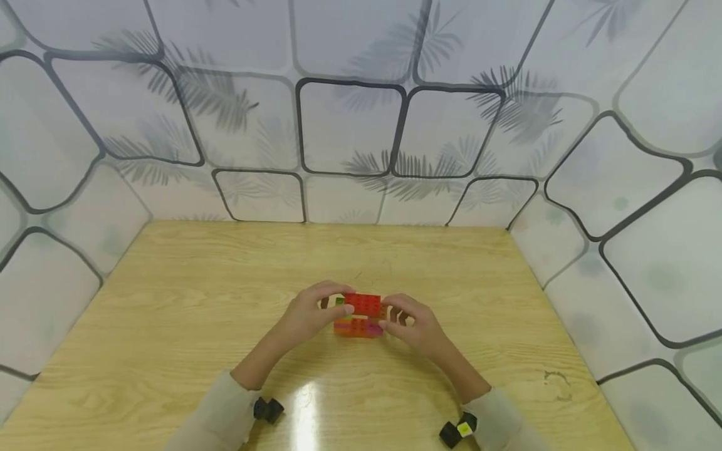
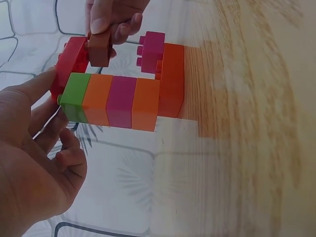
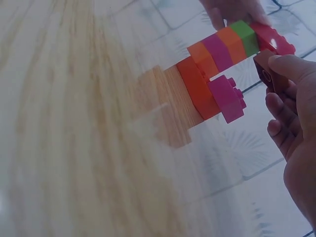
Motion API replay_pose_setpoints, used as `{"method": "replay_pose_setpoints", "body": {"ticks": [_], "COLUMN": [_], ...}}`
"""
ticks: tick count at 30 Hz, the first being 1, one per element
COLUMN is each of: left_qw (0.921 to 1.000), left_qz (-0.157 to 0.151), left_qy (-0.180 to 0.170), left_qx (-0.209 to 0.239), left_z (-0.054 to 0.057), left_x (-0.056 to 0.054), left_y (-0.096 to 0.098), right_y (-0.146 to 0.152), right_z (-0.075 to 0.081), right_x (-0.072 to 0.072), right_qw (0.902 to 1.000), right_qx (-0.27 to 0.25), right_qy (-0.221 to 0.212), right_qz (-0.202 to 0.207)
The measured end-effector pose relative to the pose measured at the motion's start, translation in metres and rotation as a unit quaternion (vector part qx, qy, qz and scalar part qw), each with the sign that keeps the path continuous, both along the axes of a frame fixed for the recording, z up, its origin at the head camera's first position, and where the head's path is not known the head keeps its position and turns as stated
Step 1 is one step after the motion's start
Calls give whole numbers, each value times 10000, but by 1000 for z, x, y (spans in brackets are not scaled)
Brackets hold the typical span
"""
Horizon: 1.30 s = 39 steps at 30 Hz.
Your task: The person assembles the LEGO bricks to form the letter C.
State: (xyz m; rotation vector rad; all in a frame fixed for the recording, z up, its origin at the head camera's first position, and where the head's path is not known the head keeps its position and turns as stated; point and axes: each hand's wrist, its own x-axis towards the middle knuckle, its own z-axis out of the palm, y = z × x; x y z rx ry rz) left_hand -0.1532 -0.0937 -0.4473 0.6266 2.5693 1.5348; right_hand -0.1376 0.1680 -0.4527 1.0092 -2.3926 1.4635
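An orange-red base brick [image 2: 172, 81] stands on the table. From its left end rises a column of orange, purple, orange and green bricks [image 2: 121, 101]. At its right end sits a magenta brick [image 2: 154, 52] with studs facing up. A long red brick [image 1: 363, 304] lies across the green top and reaches out to the right. My left hand [image 1: 307, 313] pinches the red brick at its left end, thumb in front. Between thumb and fingers my right hand [image 1: 417, 322] holds a brown brick [image 2: 100, 49], its studs right at the red brick's underside, above the magenta brick.
The wooden table [image 1: 237, 263] extends around the bricks on all sides. A patterned wall covering [image 1: 355, 125] borders its back and sides. Black devices are strapped on both wrists.
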Motion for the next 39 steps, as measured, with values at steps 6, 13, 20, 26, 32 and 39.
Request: {"method": "replay_pose_setpoints", "body": {"ticks": [6,13,20,26,32,39], "left_qw": [9997,9998,9999,9998,9998,9998], "left_qz": [-19,4,31,79,108,88], "left_qy": [172,125,130,102,30,40], "left_qx": [-153,-121,-98,-117,-142,-200], "left_z": [2,1,0,0,1,2], "left_x": [-1,0,0,1,2,2], "left_y": [1,2,3,3,4,3], "right_y": [2,2,-4,-1,3,1], "right_z": [-3,-9,-6,-26,-51,-52], "right_x": [0,-1,3,-3,-9,-6], "right_qw": [9999,9999,9997,9991,9957,9861], "right_qx": [-113,-117,-97,-203,-798,-1412], "right_qy": [69,-13,44,12,-364,-879], "right_qz": [11,-114,-212,-373,-304,-32]}}
